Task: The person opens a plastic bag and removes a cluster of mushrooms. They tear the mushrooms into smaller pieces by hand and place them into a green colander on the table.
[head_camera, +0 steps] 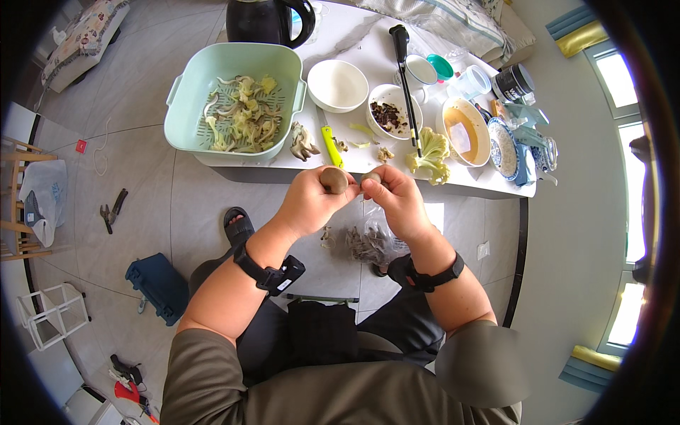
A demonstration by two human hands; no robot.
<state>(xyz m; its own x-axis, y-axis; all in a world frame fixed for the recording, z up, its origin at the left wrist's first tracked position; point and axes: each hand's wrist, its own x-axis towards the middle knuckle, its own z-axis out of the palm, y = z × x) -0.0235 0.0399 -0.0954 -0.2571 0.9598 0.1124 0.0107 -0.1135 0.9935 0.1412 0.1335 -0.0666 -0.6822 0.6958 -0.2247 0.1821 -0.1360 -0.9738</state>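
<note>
My left hand point(300, 204) is closed around a mushroom with a rounded grey-brown cap point(333, 180). In the fingertips of my right hand point(401, 207) is a smaller mushroom piece point(370, 177), and the two hands nearly meet in front of the table edge. Past them on the table lie a folding knife with a yellow-green handle point(332, 149), a clump of oyster mushrooms point(303, 142) and a cauliflower piece point(433, 156). A pale green draining basket point(180, 127) at the left contains torn mushrooms and cauliflower point(247, 114). The parts of the mushrooms inside my fists are hidden.
On the marble-patterned table point(340, 45) stand a white bowl point(338, 85), a bowl of dark pieces point(390, 114) with black tongs point(406, 79) across it, and a bowl of brownish liquid point(465, 130). Below my hands, a plastic bag of mushrooms point(369, 244) rests on the floor.
</note>
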